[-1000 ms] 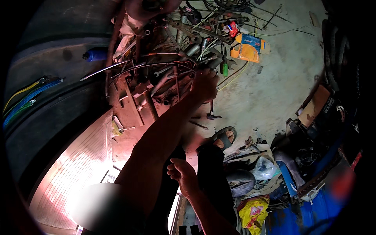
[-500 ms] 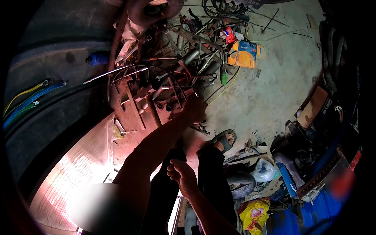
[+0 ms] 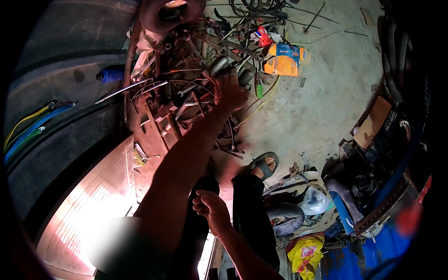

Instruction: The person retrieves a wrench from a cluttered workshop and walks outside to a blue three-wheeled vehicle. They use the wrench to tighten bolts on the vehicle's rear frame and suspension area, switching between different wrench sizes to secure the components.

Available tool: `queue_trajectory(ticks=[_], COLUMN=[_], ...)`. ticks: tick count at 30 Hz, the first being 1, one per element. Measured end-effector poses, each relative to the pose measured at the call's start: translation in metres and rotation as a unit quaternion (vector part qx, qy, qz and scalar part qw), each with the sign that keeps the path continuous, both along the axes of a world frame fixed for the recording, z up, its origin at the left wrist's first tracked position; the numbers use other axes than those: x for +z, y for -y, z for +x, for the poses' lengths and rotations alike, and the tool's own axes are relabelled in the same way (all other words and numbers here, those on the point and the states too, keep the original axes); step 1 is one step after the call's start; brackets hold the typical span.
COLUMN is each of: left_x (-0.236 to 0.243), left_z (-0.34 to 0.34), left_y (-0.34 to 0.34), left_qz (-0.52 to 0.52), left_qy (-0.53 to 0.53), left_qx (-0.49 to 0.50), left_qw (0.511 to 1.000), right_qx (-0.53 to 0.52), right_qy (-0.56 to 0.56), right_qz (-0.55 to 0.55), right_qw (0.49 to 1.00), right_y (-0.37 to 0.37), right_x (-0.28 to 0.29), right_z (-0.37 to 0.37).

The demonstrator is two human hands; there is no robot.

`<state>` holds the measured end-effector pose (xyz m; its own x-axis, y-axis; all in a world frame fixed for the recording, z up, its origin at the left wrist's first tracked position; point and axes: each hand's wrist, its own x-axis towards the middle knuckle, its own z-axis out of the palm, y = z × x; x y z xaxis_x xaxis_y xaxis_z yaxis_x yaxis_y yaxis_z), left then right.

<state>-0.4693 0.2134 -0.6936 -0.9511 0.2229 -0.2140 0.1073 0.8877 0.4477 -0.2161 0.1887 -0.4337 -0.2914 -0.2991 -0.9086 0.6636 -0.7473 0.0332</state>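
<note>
My left hand [image 3: 231,93] reaches out over a heap of metal tools [image 3: 189,100] on the floor, its fingers apart and stretched toward a metal cylinder [image 3: 218,65]. Nothing shows in its grasp; dim red light hides whether it touches a tool. Just right of it lies a green-handled screwdriver [image 3: 259,89]. My right hand [image 3: 213,211] hangs in front of my knees with its fingers curled in. Whatever those fingers may hold is hidden. Among the heap are spanners, bars and a loose cable.
A yellow and blue carton [image 3: 285,59] lies beyond the heap, near a round dark ring-shaped part [image 3: 161,16]. Left are a blue bottle [image 3: 111,74] and a brightly lit ribbed panel [image 3: 93,196]. Right are a clear plastic bag [image 3: 313,201] and a yellow bag [image 3: 305,254].
My left hand has moved farther out over the heap, and its fingers have stretched forward. A dark cable end it covered before now shows. My right hand stays nearly in place, still curled.
</note>
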Motion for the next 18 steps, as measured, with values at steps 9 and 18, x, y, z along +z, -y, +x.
queue_trajectory(ticks=[9, 18], left_x=[0.013, 0.025], left_z=[0.058, 0.102], left_y=[-0.010, -0.025], left_qz=[0.067, 0.164], left_qy=[0.041, 0.137], left_qx=[-0.034, -0.115], left_qw=[0.996, 0.970], right_qx=[0.013, 0.033], right_qy=[0.011, 0.021], right_qz=[-0.003, 0.009], right_qw=[1.000, 0.999], right_y=[0.000, 0.007], right_x=[0.001, 0.000], right_z=[-0.001, -0.011])
